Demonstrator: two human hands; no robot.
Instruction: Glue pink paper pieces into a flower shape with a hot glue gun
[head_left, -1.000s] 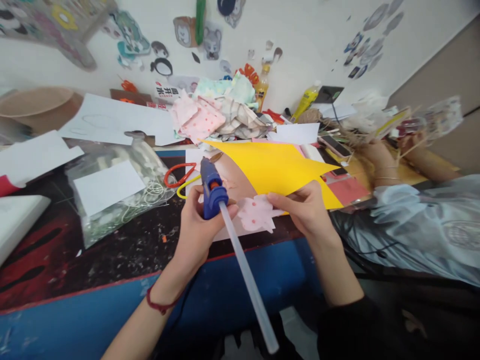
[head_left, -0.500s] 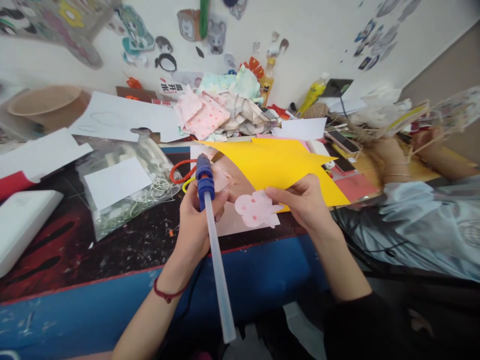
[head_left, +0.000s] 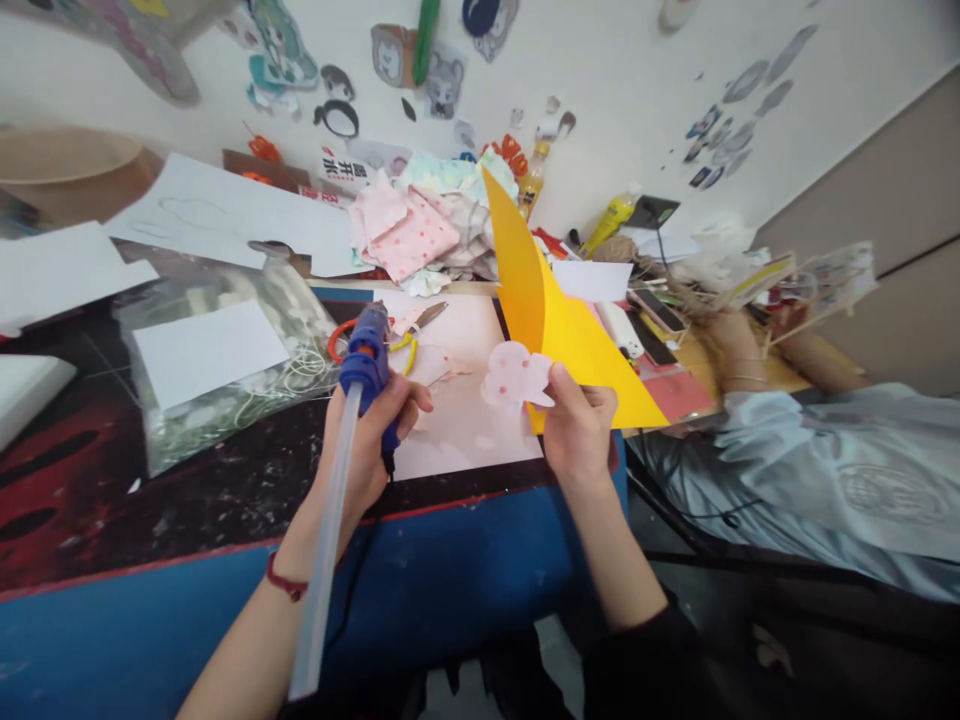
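Above the near middle of the worktop (head_left: 247, 490), your right hand (head_left: 579, 425) pinches a pale pink cutout (head_left: 516, 375) with red dots by its right side, that grip pressed together on it. Your left hand (head_left: 364, 450) has its grip wrapped round a blue glue gun (head_left: 365, 350), nose toward the far side. The long glue stick (head_left: 328, 560) juts from its back, out past the worktop's red-trimmed near edge. Gun and cutout are apart, with a stretch of pale sheet (head_left: 465, 455) between them; scissors (head_left: 430, 316) lie farther off, partly behind the gun. A curved yellow sheet (head_left: 562, 340) rises just behind your right hand and takes up room there; you cannot tell whether your fingers touch it. At the near left, you have a dark strip of worktop between a plastic bag (head_left: 176, 440) and the edge.

That see-through bag holds string and pale and greenish things, with a white card (head_left: 210, 352) on top. At the far left is a tan bowl (head_left: 67, 165), its inside hidden from you.

The labels on the orange bottle (head_left: 532, 180) and the yellow-green bottle (head_left: 611, 218) are too small to read. On a white pack (head_left: 343, 165) at the far side, you can make out black characters, 开 and 水. The round mark on another person's pale shirt (head_left: 847, 440), at the right, is blurred.
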